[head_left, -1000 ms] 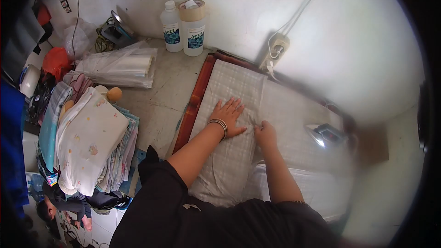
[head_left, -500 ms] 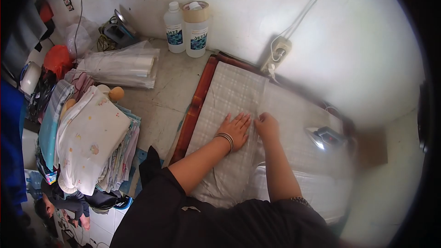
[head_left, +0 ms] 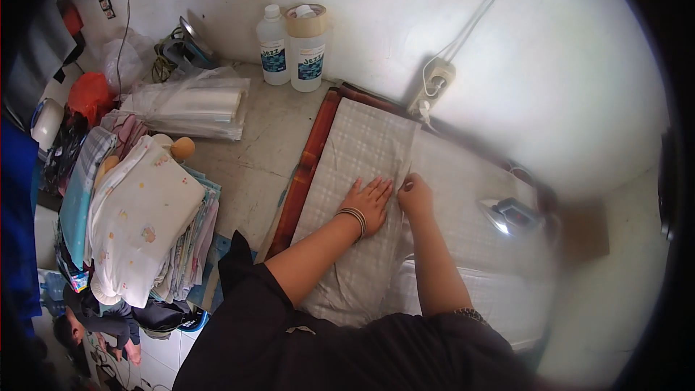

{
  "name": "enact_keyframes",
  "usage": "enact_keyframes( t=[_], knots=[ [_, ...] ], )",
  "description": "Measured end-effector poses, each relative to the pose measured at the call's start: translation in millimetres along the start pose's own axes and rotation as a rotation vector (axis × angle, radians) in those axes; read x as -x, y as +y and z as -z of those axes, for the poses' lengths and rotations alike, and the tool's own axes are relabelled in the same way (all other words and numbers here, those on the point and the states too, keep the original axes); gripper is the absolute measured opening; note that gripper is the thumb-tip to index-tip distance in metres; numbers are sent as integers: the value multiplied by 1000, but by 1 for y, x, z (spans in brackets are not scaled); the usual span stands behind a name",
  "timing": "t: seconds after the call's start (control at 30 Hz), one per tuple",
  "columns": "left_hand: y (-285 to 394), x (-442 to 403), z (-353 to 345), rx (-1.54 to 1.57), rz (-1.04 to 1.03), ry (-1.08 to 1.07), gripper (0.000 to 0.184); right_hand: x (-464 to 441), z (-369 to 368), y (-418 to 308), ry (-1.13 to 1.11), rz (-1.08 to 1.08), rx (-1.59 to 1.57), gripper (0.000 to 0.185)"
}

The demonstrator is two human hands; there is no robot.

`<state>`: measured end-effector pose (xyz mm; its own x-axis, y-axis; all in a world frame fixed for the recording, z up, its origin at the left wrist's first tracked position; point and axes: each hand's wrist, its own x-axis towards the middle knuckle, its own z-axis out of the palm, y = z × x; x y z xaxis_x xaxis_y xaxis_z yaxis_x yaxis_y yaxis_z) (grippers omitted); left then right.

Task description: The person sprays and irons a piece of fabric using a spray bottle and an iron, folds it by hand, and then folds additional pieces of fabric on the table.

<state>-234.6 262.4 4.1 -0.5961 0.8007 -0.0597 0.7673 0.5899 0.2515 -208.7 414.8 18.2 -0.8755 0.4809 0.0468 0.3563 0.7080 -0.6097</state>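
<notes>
A pale checked cloth point(head_left: 365, 134) lies spread on a padded surface, with a fold or edge running lengthwise near its middle. My left hand point(head_left: 369, 204), with bangles at the wrist, presses flat on it, fingers spread. Just to the right, my right hand point(head_left: 415, 195) is closed, its fingertips pinching the cloth's edge, which rises slightly there. Further right, an iron point(head_left: 510, 216) rests on the pale covering.
Two white bottles point(head_left: 274, 47) stand by the wall, one ringed by a tape roll point(head_left: 307, 23). A power strip point(head_left: 436, 83) hangs on the wall. Stacked folded laundry point(head_left: 148, 206), plastic-wrapped sheets point(head_left: 192, 105) and a second iron point(head_left: 190, 47) are left. Another person point(head_left: 101, 326) is below.
My right hand has shifted slightly left and lifts the cloth's edge a little. My left hand stays flat in nearly the same spot.
</notes>
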Motion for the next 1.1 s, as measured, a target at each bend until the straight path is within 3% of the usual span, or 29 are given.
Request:
enact_keyframes(
  t=[0.1,0.3,0.8,0.9,0.97,1.1],
  knots=[
    [0,0,0,-6,8,-12,60,-1,-7,2,60,-91,-34,19],
    [0,0,4,-31,8,-50,57,7,0,-11,-40,-48,-71,22],
    [1,-1,-1,-14,5,-3,60,22,-5,16,129,98,28,12],
    [1,-2,2,-49,11,-47,59,22,1,13,86,211,-115,13],
    [1,-2,1,-38,8,-37,59,20,4,19,-56,274,-97,15],
    [1,-2,1,-38,0,-22,60,16,14,17,-125,270,14,16]
  ],
)
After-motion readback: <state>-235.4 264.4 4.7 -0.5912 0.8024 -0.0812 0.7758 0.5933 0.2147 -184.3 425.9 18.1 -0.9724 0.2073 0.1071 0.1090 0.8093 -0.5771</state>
